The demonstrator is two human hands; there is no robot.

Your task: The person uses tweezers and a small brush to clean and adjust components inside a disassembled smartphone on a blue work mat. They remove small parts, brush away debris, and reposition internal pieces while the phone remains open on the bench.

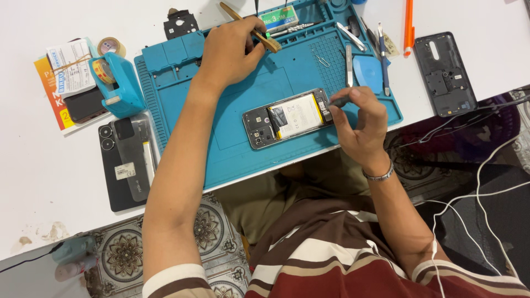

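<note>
The left hand (234, 47) hides the middle of a brush (269, 41), and the right hand (361, 124) covers most of a screwdriver (338, 102).

The person wears a short-sleeved shirt (331, 259) striped maroon, brown and cream, and a silver bracelet (379, 176).

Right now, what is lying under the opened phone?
The opened phone lies on the blue work mat, near the right hand. Anything between the phone and mat is hidden.

Left hand (232, 52) stretched forward, fingers curled in closed grip; right hand (361, 124) bent inward, fingertips pinched.
</note>
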